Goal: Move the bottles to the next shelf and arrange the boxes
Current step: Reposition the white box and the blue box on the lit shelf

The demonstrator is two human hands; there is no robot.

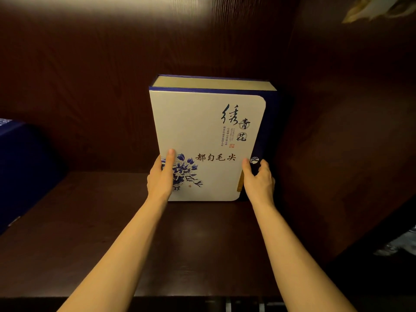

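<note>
Both hands clamp the lower sides of a tall white cardboard box with blue edges and a blue flower print [209,140]: the left hand [161,179] on its left edge, the right hand [258,181] on its right. The box stands upright on the dark brown wooden shelf [90,221], near the back panel. A dark blue box [24,167] sits well apart at the left.

- Dark wood shelf [90,244], glossy, faint sheen on its surface.
- Back panel [101,86] of the same dark grain, lit patch along the top.
- Side wall [349,131] at right, dark.
- Blurred pale shape [378,7] at top right, unidentifiable.
</note>
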